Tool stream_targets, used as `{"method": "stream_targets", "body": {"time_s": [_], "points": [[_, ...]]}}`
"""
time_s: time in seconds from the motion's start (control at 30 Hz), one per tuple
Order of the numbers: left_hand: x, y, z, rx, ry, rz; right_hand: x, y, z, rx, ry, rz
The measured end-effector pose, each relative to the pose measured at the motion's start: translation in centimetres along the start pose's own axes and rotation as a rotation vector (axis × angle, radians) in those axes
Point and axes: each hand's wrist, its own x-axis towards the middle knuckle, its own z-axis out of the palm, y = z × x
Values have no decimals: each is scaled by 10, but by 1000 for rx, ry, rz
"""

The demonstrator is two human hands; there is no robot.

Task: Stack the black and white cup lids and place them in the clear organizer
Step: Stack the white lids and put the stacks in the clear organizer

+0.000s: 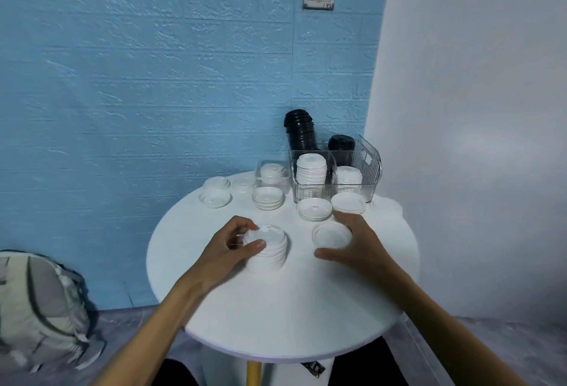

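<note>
The left hand (228, 247) grips the short stack of white plastic lids (267, 249). The right hand (357, 243) curls round 1 upside-down white lid (332, 234) on the round white counter (291, 309). Flip it first, then press it straight on top.

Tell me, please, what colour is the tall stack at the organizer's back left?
Black, seen in the head view.

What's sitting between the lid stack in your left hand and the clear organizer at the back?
In the head view, one loose white lid lies on the table between stack and organizer.
</note>
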Motion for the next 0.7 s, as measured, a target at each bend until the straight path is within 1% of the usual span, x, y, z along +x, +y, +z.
{"method": "stream_targets", "body": {"time_s": [0.17,0.4,0.47,0.57,0.7], "points": [[1,-2,-1,-28,-15,-9,1,-8,-2,-9,19,79],[1,-1,-1,-25,-21,-6,8,-31,-6,74,90,22],[1,-1,-1,-24,-21,-12,11,-43,-6,86,82,-16],[1,-1,-1,-19,-16,-9,17,-60,-3,49,44,-129],[0,0,-3,2,-9,-9,24,-81,1,-166,-74,-300]]}}
